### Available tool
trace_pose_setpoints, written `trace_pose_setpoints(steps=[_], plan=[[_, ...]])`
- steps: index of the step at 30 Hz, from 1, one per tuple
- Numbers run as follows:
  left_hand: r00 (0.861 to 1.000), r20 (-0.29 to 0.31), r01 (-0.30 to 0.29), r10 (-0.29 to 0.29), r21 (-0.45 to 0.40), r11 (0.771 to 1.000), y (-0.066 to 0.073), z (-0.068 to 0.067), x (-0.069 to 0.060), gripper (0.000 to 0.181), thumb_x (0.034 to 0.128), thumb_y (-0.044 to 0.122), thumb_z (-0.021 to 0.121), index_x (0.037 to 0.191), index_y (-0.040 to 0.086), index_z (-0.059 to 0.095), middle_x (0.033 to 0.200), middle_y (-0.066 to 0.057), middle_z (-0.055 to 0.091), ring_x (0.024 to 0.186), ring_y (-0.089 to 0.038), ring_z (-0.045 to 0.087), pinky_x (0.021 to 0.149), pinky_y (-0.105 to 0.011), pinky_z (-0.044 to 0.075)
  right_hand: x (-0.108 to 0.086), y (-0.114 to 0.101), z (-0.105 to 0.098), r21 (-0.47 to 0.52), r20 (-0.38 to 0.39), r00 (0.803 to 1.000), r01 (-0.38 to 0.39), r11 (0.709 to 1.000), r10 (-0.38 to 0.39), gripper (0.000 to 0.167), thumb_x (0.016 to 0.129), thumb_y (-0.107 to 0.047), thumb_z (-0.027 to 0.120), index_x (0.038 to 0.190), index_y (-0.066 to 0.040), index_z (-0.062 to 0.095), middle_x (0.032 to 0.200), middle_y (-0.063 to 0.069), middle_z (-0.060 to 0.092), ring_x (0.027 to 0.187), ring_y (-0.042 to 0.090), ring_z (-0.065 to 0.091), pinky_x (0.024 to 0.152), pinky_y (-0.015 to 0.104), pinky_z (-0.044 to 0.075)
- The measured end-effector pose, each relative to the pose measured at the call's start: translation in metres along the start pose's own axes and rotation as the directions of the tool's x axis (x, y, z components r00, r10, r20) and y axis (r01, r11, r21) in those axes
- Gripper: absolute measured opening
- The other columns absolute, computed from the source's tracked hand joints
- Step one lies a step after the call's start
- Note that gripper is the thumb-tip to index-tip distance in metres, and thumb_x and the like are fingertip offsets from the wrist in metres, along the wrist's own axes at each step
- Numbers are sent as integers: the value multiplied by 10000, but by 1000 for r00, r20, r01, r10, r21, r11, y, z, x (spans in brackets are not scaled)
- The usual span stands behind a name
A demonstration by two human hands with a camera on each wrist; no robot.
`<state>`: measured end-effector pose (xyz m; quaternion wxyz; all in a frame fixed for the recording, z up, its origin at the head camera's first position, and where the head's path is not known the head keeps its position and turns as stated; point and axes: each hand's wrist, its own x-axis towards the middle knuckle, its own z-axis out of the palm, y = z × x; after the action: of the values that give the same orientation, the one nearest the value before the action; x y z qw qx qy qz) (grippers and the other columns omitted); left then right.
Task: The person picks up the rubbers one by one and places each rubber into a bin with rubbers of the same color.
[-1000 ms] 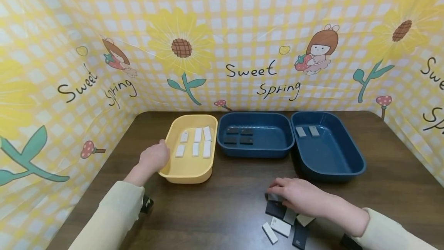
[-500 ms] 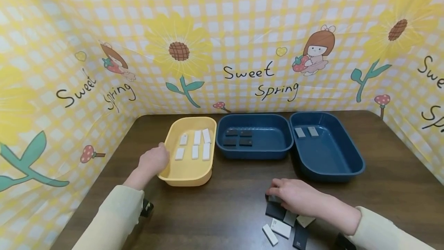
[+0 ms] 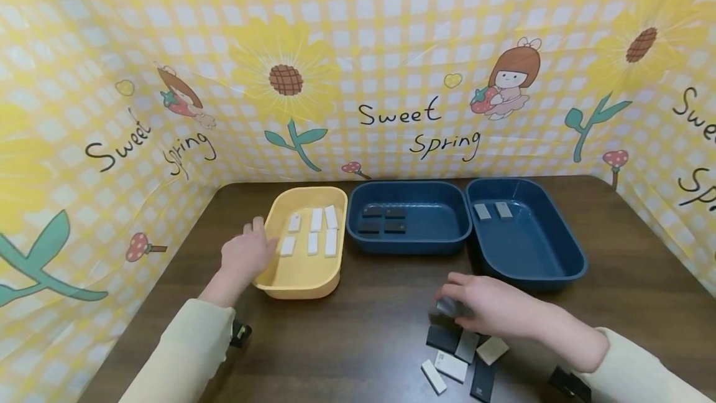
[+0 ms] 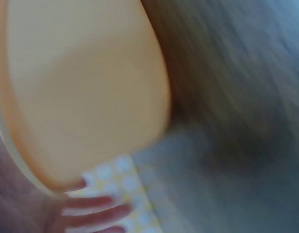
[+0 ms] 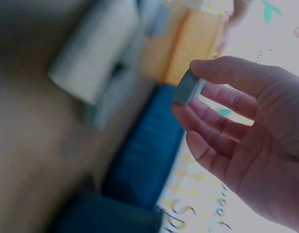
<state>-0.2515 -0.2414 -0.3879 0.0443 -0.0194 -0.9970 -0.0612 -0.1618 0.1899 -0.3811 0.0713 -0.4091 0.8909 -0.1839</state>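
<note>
My right hand (image 3: 492, 303) pinches a small grey rectangular block (image 5: 187, 87) between thumb and fingertips, held just above a loose pile on the table. That pile has a black block (image 3: 443, 339), a grey block (image 3: 467, 346), a cream block (image 3: 493, 350), a white block (image 3: 451, 366), a narrow white block (image 3: 433, 377) and another black one. At the left rim of the yellow tray (image 3: 296, 278) is my left hand (image 3: 246, 254). Its fingers look spread and straight in the left wrist view; whether it touches the rim I cannot tell.
White blocks (image 3: 313, 244) lie in the yellow tray. Right of it, a blue tray (image 3: 442, 219) holds several black blocks (image 3: 394, 227). The far-right blue tray (image 3: 526, 247) holds two grey blocks (image 3: 504, 210). A patterned cloth (image 3: 386, 48) rises behind the table.
My right hand has lifted slightly off the pile with the grey block, uncovering the cream block. The left hand's fingers have raised and spread at the yellow tray's rim.
</note>
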Motion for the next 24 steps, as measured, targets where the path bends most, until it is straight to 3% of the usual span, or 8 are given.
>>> trace_pose_setpoints(steps=[2, 5, 8, 11, 13, 16, 21, 24], plan=[[994, -105, -43, 42, -13, 999, 12, -3, -3, 558, 981, 286, 530, 1341, -101, 351, 1224, -326, 481, 1030, -494, 523, 663, -608, 484, -3, -1, -11, -7, -36, 999, -4, 1000, 4, 379, 795, -100, 784, 1151, -130, 657, 979, -96, 541, 758, 7, 536, 639, 222, 505], [955, -241, -182, 175, -8, 983, 40, -9, -7, 555, 956, 271, 591, 1345, -79, 406, 1325, -307, 434, 1159, -467, 460, 728, -595, 500, -6, 0, -29, -53, -111, 994, -26, 998, 20, 408, 782, -91, 791, 1160, -145, 648, 1017, -70, 563, 801, 48, 576, 659, 234, 521], [914, -273, -311, 299, -1, 950, 73, -14, -10, 538, 941, 279, 628, 1345, -31, 453, 1360, -269, 450, 1220, -416, 454, 855, -550, 483, -8, 6, -47, -106, -187, 981, -78, 991, 57, 418, 780, -94, 795, 1169, -134, 648, 1026, -43, 577, 820, 83, 591, 665, 246, 526], [880, -245, -423, 408, -10, 906, 105, -17, -12, 520, 957, 314, 608, 1359, 14, 471, 1424, -218, 432, 1278, -366, 436, 975, -519, 424, -8, 17, -65, -139, -245, 963, -149, 979, 112, 427, 776, -99, 805, 1174, -88, 651, 1010, -10, 584, 823, 105, 588, 669, 270, 533], [860, -213, -477, 463, -16, 879, 125, -18, -12, 514, 973, 341, 578, 1383, 51, 472, 1474, -172, 400, 1316, -319, 415, 978, -506, 433, -8, 28, -76, -135, -269, 952, -188, 973, 146, 426, 776, -89, 804, 1171, -50, 650, 997, 17, 591, 826, 136, 591, 665, 299, 537], [808, -168, -571, 565, 15, 821, 153, -18, -11, 520, 986, 373, 544, 1404, 73, 468, 1510, -140, 367, 1345, -273, 393, 1004, -467, 423, -6, 47, -91, -127, -283, 935, -255, 958, 212, 402, 786, -75, 794, 1153, -9, 646, 978, 53, 597, 819, 179, 586, 669, 348, 533], [739, -6, -672, 673, 54, 738, 195, -12, -4, 564, 1001, 389, 512, 1466, 89, 403, 1556, -126, 293, 1383, -243, 345, 1036, -441, 395, 6, 81, -106, -135, -245, 913, -367, 920, 328, 363, 805, -75, 767, 1119, 47, 631, 958, 123, 608, 808, 248, 578, 722, 448, 523], [707, 96, -706, 700, 45, 707, 215, -2, 1, 577, 1003, 388, 510, 1486, 99, 379, 1575, -113, 258, 1404, -231, 313, 1056, -439, 372, 17, 102, -108, -146, -199, 900, -419, 896, 389, 350, 816, -72, 744, 1105, 81, 619, 949, 163, 629, 807, 279, 577, 745, 482, 506]])
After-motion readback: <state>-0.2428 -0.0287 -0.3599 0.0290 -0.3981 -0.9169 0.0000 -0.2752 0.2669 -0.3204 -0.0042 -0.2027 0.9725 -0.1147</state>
